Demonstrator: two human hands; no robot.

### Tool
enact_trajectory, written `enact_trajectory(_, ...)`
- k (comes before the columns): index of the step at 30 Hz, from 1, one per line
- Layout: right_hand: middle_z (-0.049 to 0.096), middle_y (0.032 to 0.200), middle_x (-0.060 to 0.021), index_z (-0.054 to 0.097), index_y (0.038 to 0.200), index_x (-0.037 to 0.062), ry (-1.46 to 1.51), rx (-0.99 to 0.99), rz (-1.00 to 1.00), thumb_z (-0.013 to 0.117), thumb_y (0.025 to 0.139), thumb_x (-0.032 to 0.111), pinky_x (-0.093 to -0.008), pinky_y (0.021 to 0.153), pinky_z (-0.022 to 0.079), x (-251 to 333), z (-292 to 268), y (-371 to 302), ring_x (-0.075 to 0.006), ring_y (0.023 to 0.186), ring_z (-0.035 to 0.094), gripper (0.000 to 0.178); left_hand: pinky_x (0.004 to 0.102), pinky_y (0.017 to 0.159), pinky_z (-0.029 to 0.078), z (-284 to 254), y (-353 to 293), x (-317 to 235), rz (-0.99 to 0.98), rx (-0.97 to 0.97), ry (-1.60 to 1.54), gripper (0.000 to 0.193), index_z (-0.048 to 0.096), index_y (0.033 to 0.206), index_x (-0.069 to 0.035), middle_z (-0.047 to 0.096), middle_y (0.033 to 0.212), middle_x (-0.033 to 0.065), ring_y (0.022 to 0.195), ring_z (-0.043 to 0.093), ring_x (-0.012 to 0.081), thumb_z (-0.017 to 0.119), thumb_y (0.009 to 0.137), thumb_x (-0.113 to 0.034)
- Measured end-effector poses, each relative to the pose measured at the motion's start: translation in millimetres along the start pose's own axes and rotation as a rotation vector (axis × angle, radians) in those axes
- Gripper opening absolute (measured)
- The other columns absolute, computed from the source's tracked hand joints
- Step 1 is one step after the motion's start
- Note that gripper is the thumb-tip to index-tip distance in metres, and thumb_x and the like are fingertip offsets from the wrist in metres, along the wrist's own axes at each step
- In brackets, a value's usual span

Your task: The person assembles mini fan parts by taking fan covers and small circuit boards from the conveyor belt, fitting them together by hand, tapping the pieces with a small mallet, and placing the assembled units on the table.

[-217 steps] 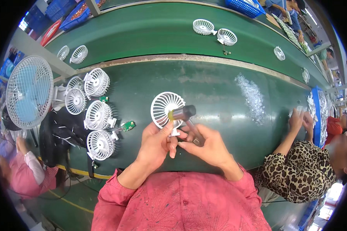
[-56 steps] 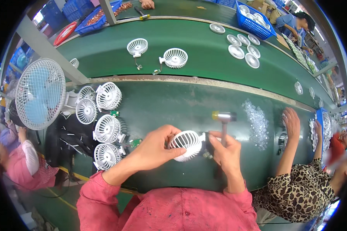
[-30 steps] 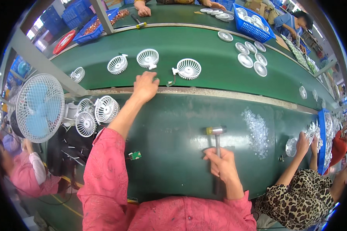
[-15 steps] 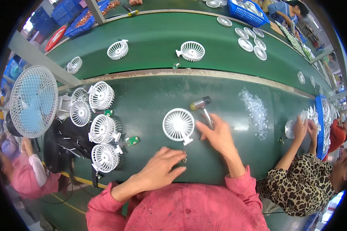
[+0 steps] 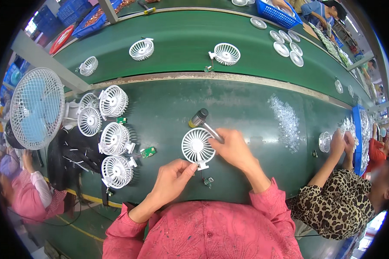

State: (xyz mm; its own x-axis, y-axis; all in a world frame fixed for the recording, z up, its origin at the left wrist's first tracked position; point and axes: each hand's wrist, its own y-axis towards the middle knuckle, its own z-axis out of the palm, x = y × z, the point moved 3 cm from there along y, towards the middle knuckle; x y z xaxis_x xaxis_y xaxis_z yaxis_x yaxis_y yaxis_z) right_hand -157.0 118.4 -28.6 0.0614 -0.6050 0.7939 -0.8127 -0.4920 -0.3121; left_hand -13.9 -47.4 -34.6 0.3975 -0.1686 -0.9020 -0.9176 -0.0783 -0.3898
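Observation:
A round white fan housing (image 5: 197, 150) with radial ribs lies on the green tabletop in front of me. My left hand (image 5: 172, 179) is closed, its thumb and fingers gripping the housing at the small white neck on its near side. In my right hand (image 5: 234, 149) is a small hammer (image 5: 212, 132), held by its metal handle. The hammer's black-and-yellow head is just above the housing's far edge; whether they touch I cannot tell. Near the neck lies a little green circuit board (image 5: 208, 182).
Several white fan housings (image 5: 116, 172) stand at my left beside a black bag (image 5: 75, 151). A pile of small clear pieces (image 5: 284, 123) lies to the right. Beyond the ledge, a green conveyor (image 5: 177, 43) carries more housings. A co-worker's hands (image 5: 342, 144) work at far right.
My right hand has taken hold of the hammer and brought it left over the housing. My left hand has moved up to the neck. Housings on the conveyor have shifted right.

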Motion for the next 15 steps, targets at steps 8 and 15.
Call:
enact_trajectory(8,0.058,0.059,-0.0073,0.062,0.084,-0.0044,0.091,-0.211,-0.011,0.065,0.091,0.017,-0.0299,0.05,0.041,33,-14,-23,-0.007,0.057,0.051,0.022,0.0325,0.054,0.057,8,6,-17,-0.152,0.101,-0.794,0.052,0.03,0.13,0.004,0.062,0.107,0.0254,0.068,0.065,0.0202,0.053,0.102,-0.033)
enact_trajectory(15,0.047,0.056,-0.0068,0.062,0.085,-0.0034,0.086,-0.288,-0.105,0.067,0.089,0.015,-0.0313,0.048,0.036,53,-24,-33,-0.0074,0.056,0.039,0.02,0.0339,0.058,0.059,22,8,-31,-0.163,0.285,-0.9,0.045,0.041,0.127,0.001,0.064,0.108,0.0253,0.074,0.067,0.0195,0.042,0.105,-0.038)
